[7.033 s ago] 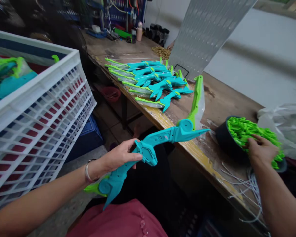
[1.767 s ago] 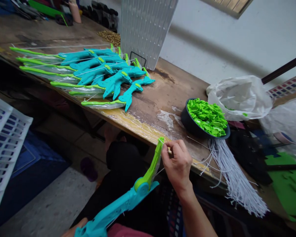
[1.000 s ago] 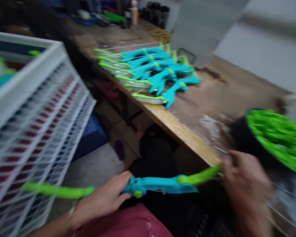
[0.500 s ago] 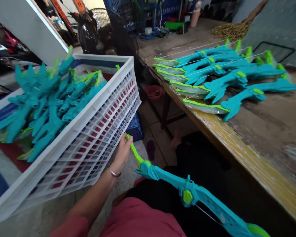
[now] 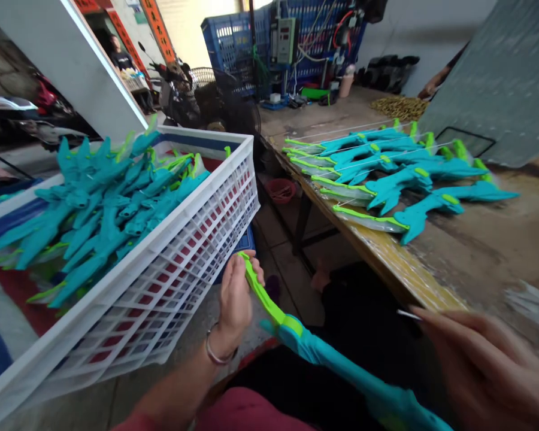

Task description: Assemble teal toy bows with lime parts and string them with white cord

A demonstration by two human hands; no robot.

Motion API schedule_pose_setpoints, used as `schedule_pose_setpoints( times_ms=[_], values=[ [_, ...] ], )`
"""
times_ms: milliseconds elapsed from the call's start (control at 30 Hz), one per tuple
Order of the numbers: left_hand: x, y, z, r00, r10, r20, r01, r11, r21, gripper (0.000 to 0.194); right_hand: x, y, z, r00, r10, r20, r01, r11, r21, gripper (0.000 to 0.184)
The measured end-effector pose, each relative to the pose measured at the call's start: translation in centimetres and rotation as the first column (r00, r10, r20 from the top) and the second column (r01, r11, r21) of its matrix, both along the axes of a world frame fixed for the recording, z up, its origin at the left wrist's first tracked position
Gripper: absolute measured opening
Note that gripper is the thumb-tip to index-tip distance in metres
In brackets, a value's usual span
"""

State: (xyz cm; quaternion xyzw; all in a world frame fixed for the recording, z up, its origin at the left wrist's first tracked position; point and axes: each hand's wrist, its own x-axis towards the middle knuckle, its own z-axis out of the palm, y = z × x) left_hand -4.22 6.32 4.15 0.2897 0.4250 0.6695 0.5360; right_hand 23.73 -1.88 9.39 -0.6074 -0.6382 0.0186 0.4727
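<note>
A teal toy bow [image 5: 341,371] with lime green limbs lies across my lap. My left hand [image 5: 236,299] grips its green limb tip [image 5: 256,287] close to the white crate. My right hand [image 5: 489,371], blurred at the lower right, pinches the end of a thin white string [image 5: 406,313]. Several finished teal and green bows [image 5: 386,173] lie in a row on the wooden bench.
A white slatted crate [image 5: 170,239] full of teal bows stands at my left. The wooden bench [image 5: 485,251] runs along the right, with a grey perforated panel [image 5: 503,90] leaning behind the bows. Blue crates, a fan and tools are at the back.
My left hand has slid along the green limb and closed around its tip. My right hand has come into view holding the string end. The view has tilted up slightly.
</note>
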Motion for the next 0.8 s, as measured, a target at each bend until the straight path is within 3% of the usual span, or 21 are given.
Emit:
schedule_pose_setpoints(
  times_ms=[67,133,233,333,567,800],
  values=[
    [1.1,-0.8,1.7,0.997,-0.067,0.049,0.062,0.993,0.105,0.040,-3.2,1.9,1.8,0.974,0.227,0.017,-0.227,0.973,-0.035,0.020],
    [2.0,-1.5,3.0,0.985,-0.137,0.100,0.117,0.975,0.188,0.041,-6.7,3.4,4.1,0.900,0.435,-0.038,-0.436,0.900,-0.006,0.011],
    [2.7,-2.2,4.1,0.957,-0.213,0.199,0.153,0.948,0.279,0.038,-11.0,4.4,6.4,0.805,0.589,-0.075,-0.588,0.808,0.042,0.017],
    [2.6,-2.7,4.3,0.905,-0.298,0.304,0.196,0.926,0.324,0.039,-13.3,4.2,6.3,0.792,0.610,-0.005,-0.609,0.791,0.055,0.019],
    [2.3,-3.8,3.5,0.801,-0.449,0.396,0.323,0.881,0.346,0.036,-14.3,3.2,3.5,0.837,0.488,0.250,-0.526,0.843,0.114,0.027],
    [2.3,-3.7,3.1,0.736,-0.521,0.432,0.360,0.842,0.403,0.037,-14.4,2.9,3.0,0.859,0.459,0.226,-0.488,0.867,0.096,0.032]
  ],
)
